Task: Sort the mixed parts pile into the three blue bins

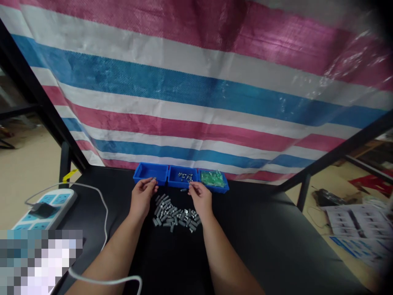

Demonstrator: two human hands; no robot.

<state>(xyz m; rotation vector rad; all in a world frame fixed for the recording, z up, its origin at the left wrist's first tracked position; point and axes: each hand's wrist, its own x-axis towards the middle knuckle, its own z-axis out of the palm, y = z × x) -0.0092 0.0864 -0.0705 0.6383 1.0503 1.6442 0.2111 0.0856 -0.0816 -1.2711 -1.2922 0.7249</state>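
Left hand (141, 196) pinching small grey piece (154, 178); right hand (202, 197), grip unclear; glossy metallic cylinders (174, 214) heaped between.

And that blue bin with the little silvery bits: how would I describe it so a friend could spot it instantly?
At the far edge of the black table, in front of the striped sheet, stand three blue bins in a row. The middle bin lies just beyond the right hand. Only it shows scattered silvery bits inside; the right bin holds green material.
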